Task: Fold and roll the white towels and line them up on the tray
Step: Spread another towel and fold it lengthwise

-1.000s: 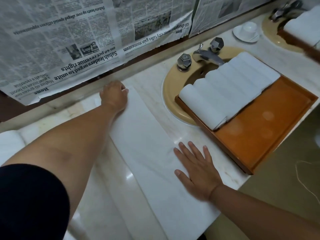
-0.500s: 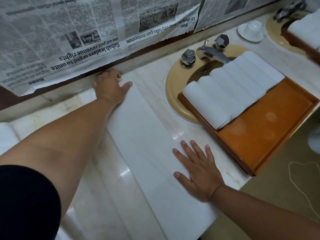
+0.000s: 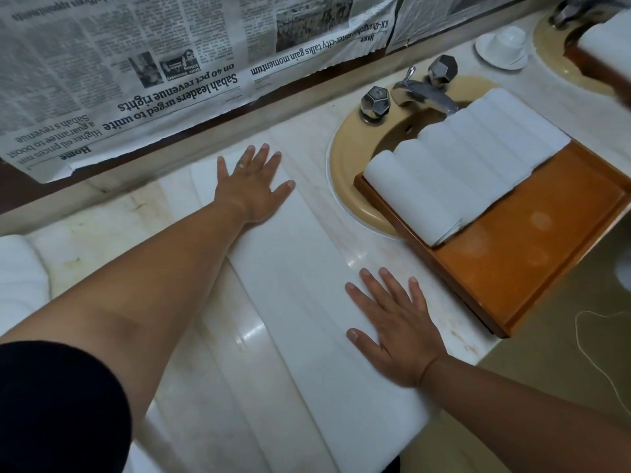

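A white towel (image 3: 297, 268) lies folded into a long strip across the marble counter, running from the back wall to the front edge. My left hand (image 3: 254, 184) presses flat on its far end, fingers spread. My right hand (image 3: 392, 322) lies flat on the near part of the strip, at its right edge. A wooden tray (image 3: 532, 257) sits over the basin to the right. Several rolled white towels (image 3: 461, 158) lie side by side in the tray's far half; its near half is bare wood.
The tan sink (image 3: 345, 165) with a chrome faucet (image 3: 423, 92) lies under the tray. Newspaper (image 3: 153, 63) covers the wall behind. More white towels (image 3: 17, 285) sit at the far left. A white cup and saucer (image 3: 505, 46) stand at the back right, beside a second sink.
My left hand, curled at the towel's far end a second ago, has opened and now lies flat with spread fingers. My right hand has stayed flat on the towel.
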